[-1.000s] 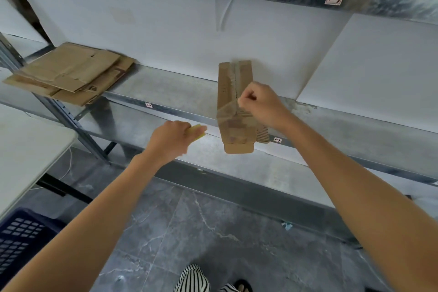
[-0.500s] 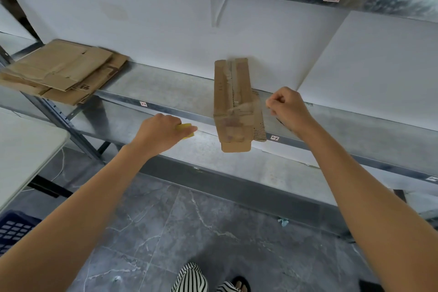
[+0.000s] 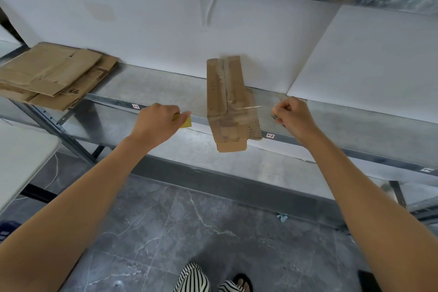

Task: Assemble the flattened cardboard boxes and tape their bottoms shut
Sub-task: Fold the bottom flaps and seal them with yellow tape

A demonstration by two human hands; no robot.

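Holding a strand of clear tape (image 3: 259, 108) taut, the right hand (image 3: 292, 117) pinches its free end with curled fingers, just right of the box (image 3: 225, 92). The strand's other end sticks across the box flaps. The box lies on the metal shelf (image 3: 166, 87), near end overhanging the edge, probably to let tape wrap round. The left hand (image 3: 157, 123) grips a small yellow item (image 3: 186, 121), identity unclear. Flattened boxes (image 3: 52, 76) are stacked well to the left.
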